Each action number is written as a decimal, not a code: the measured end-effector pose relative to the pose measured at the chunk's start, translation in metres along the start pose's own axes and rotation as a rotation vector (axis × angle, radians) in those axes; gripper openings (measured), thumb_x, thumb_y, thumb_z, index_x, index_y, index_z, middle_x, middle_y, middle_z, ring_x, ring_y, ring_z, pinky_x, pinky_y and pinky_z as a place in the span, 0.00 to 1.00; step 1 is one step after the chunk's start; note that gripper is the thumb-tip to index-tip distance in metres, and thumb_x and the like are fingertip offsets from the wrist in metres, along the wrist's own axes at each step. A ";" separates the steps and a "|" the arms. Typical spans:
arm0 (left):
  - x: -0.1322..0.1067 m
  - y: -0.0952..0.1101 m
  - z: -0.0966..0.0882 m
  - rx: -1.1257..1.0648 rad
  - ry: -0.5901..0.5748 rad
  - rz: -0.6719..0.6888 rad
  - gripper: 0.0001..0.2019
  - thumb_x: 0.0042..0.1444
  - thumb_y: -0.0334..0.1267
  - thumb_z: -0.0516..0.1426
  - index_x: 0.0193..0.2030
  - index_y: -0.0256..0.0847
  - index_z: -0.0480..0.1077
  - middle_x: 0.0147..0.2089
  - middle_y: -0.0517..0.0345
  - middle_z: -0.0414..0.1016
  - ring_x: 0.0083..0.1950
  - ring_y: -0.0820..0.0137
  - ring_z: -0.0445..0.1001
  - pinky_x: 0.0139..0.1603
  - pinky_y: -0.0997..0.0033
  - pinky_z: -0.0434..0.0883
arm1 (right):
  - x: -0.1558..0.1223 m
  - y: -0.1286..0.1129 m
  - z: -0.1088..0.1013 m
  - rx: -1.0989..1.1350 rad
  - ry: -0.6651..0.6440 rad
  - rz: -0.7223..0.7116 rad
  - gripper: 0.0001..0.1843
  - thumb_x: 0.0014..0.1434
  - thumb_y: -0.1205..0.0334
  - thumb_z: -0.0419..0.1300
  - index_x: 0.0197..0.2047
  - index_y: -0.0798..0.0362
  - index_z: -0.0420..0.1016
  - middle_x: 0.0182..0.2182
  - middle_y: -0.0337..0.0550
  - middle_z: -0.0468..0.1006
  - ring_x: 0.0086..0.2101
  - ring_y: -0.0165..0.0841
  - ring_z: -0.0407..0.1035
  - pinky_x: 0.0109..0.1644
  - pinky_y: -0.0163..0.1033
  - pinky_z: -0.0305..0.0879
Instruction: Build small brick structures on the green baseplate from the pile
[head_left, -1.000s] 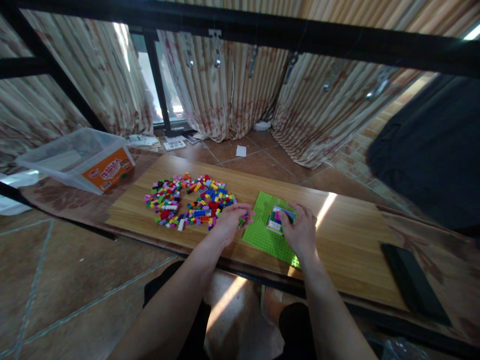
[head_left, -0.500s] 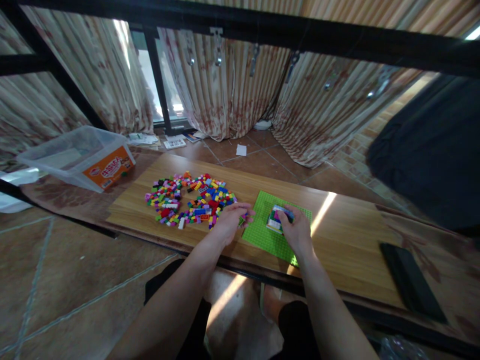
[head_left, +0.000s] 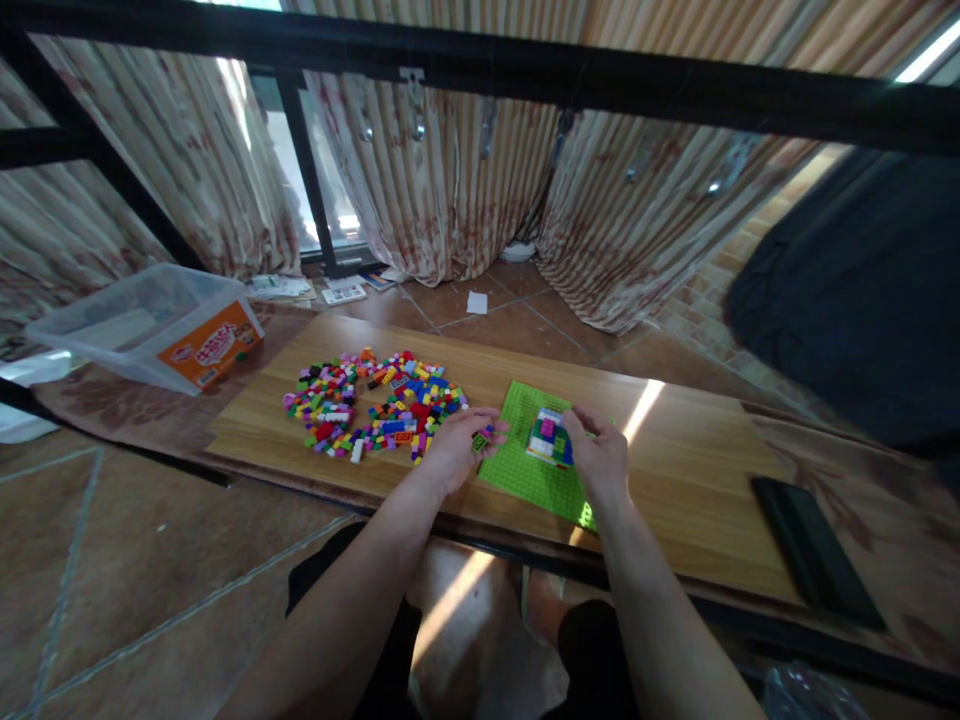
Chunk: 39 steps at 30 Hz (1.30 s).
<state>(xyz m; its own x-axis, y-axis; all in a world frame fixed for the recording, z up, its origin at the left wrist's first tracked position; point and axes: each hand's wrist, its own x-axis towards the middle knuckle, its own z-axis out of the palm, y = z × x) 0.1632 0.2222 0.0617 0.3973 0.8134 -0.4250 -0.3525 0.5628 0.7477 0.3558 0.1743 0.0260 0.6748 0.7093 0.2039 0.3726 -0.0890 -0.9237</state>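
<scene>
My left hand [head_left: 459,445] is palm up with fingers curled around a few small toy bricks [head_left: 480,440], one lime green and one purple. It hovers between the brick pile and the left edge of a green baseplate [head_left: 517,478]. On that plate sits a low block of stacked bricks [head_left: 547,432], mostly white around the border with magenta, blue and green on top. At the block's right side is my right hand [head_left: 600,450], thumb and fingers brought together; whatever they pinch is hidden.
Loose colourful bricks [head_left: 397,425] spread over the wooden board [head_left: 480,360] to the left. A clear plastic box [head_left: 127,340] with an orange label stands beyond them. A dark flat object [head_left: 814,550] lies at the right end. A black bar [head_left: 480,60] crosses in front of the curtains.
My right hand has drawn slightly off the top of the brick block to its right side, uncovering the magenta piece. The left hand keeps its place with the bricks.
</scene>
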 end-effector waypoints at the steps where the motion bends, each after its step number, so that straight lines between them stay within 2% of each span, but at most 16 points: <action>1: 0.000 0.001 0.001 -0.035 -0.015 -0.012 0.06 0.57 0.27 0.53 0.37 0.33 0.71 0.32 0.52 0.77 0.27 0.76 0.73 0.29 0.78 0.68 | -0.001 -0.004 -0.002 -0.034 0.063 -0.035 0.25 0.52 0.45 0.61 0.44 0.57 0.79 0.38 0.51 0.81 0.39 0.40 0.74 0.43 0.46 0.70; 3: 0.000 0.004 0.003 -0.109 -0.052 -0.048 0.07 0.58 0.29 0.52 0.37 0.33 0.71 0.32 0.51 0.77 0.29 0.75 0.74 0.34 0.75 0.71 | -0.006 -0.015 -0.006 -0.117 0.155 -0.171 0.21 0.55 0.47 0.60 0.42 0.55 0.80 0.39 0.50 0.81 0.42 0.41 0.73 0.46 0.47 0.69; 5: 0.001 0.006 0.004 -0.175 -0.095 -0.080 0.08 0.60 0.32 0.51 0.37 0.33 0.71 0.33 0.50 0.77 0.32 0.73 0.75 0.39 0.72 0.72 | -0.013 -0.026 -0.005 -0.113 0.143 -0.316 0.16 0.57 0.50 0.59 0.39 0.53 0.79 0.37 0.47 0.80 0.39 0.38 0.73 0.45 0.46 0.69; 7: 0.002 0.008 0.004 -0.230 -0.137 -0.092 0.11 0.62 0.35 0.50 0.37 0.33 0.72 0.34 0.49 0.77 0.34 0.71 0.76 0.43 0.70 0.72 | -0.025 -0.038 -0.001 -0.065 0.050 -0.399 0.13 0.58 0.53 0.59 0.39 0.52 0.79 0.36 0.45 0.79 0.35 0.34 0.72 0.41 0.42 0.69; 10: 0.002 0.008 0.003 -0.290 -0.179 -0.080 0.15 0.63 0.40 0.49 0.38 0.33 0.72 0.35 0.49 0.77 0.37 0.70 0.76 0.44 0.70 0.72 | -0.043 -0.051 0.011 -0.031 -0.191 -0.481 0.09 0.60 0.57 0.58 0.40 0.50 0.78 0.35 0.43 0.78 0.36 0.32 0.71 0.40 0.39 0.68; 12: 0.002 0.008 0.002 -0.313 -0.201 -0.076 0.16 0.64 0.43 0.49 0.39 0.34 0.72 0.36 0.49 0.77 0.39 0.69 0.76 0.40 0.72 0.72 | -0.053 -0.056 0.019 -0.071 -0.308 -0.495 0.09 0.60 0.58 0.58 0.41 0.50 0.78 0.35 0.42 0.78 0.35 0.32 0.70 0.39 0.38 0.68; 15: 0.000 0.009 0.002 -0.332 -0.244 -0.083 0.18 0.64 0.46 0.48 0.42 0.34 0.72 0.39 0.48 0.77 0.42 0.67 0.76 0.37 0.73 0.71 | -0.060 -0.055 0.028 -0.195 -0.372 -0.472 0.12 0.58 0.56 0.61 0.44 0.49 0.77 0.34 0.41 0.77 0.34 0.33 0.70 0.39 0.39 0.67; 20: -0.003 0.009 0.004 -0.376 -0.294 -0.068 0.19 0.66 0.46 0.46 0.45 0.34 0.71 0.43 0.46 0.77 0.45 0.66 0.76 0.38 0.73 0.72 | -0.060 -0.050 0.034 -0.268 -0.344 -0.451 0.13 0.58 0.56 0.61 0.45 0.51 0.76 0.34 0.42 0.76 0.34 0.34 0.69 0.38 0.39 0.66; 25: -0.002 0.005 0.004 -0.380 -0.317 -0.055 0.17 0.65 0.44 0.47 0.46 0.34 0.71 0.45 0.46 0.78 0.46 0.66 0.76 0.42 0.72 0.72 | -0.060 -0.052 0.031 -0.195 -0.297 -0.432 0.11 0.60 0.57 0.58 0.41 0.52 0.77 0.34 0.42 0.76 0.31 0.32 0.69 0.38 0.39 0.65; 27: 0.000 0.003 0.004 -0.354 -0.296 -0.036 0.14 0.64 0.39 0.49 0.46 0.34 0.72 0.44 0.46 0.78 0.46 0.67 0.77 0.44 0.73 0.72 | -0.060 -0.054 0.030 -0.069 -0.280 -0.387 0.11 0.60 0.56 0.57 0.39 0.52 0.77 0.34 0.42 0.77 0.32 0.31 0.69 0.39 0.39 0.66; 29: 0.002 0.001 0.003 -0.305 -0.259 -0.013 0.10 0.61 0.32 0.52 0.45 0.34 0.72 0.43 0.47 0.79 0.45 0.68 0.77 0.46 0.72 0.72 | -0.057 -0.055 0.027 0.116 -0.254 -0.266 0.11 0.59 0.55 0.58 0.37 0.52 0.76 0.30 0.41 0.76 0.30 0.31 0.69 0.36 0.37 0.66; 33: 0.003 -0.001 0.003 -0.216 -0.192 0.007 0.10 0.55 0.24 0.53 0.42 0.32 0.72 0.40 0.46 0.80 0.41 0.68 0.79 0.47 0.69 0.73 | -0.044 -0.056 0.018 0.594 -0.262 0.156 0.12 0.56 0.52 0.59 0.31 0.52 0.72 0.24 0.37 0.73 0.24 0.27 0.64 0.25 0.33 0.62; 35: 0.002 -0.002 0.003 -0.155 -0.170 0.008 0.10 0.54 0.23 0.52 0.40 0.32 0.72 0.37 0.47 0.80 0.35 0.71 0.79 0.42 0.71 0.74 | -0.036 -0.056 0.012 0.741 -0.302 0.299 0.12 0.54 0.51 0.59 0.31 0.52 0.71 0.27 0.39 0.74 0.23 0.26 0.63 0.22 0.31 0.59; 39: 0.003 -0.004 0.005 0.001 -0.098 0.024 0.08 0.54 0.24 0.53 0.38 0.32 0.71 0.30 0.51 0.79 0.25 0.75 0.75 0.28 0.78 0.70 | -0.025 -0.051 -0.001 0.781 -0.280 0.386 0.13 0.48 0.53 0.66 0.33 0.53 0.74 0.27 0.38 0.74 0.22 0.23 0.61 0.19 0.28 0.57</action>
<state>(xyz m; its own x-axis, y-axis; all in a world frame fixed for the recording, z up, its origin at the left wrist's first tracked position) 0.1696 0.2213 0.0597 0.4699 0.8080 -0.3553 -0.3621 0.5435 0.7573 0.3209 0.1603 0.0690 0.4457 0.8813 -0.1570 -0.4524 0.0704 -0.8890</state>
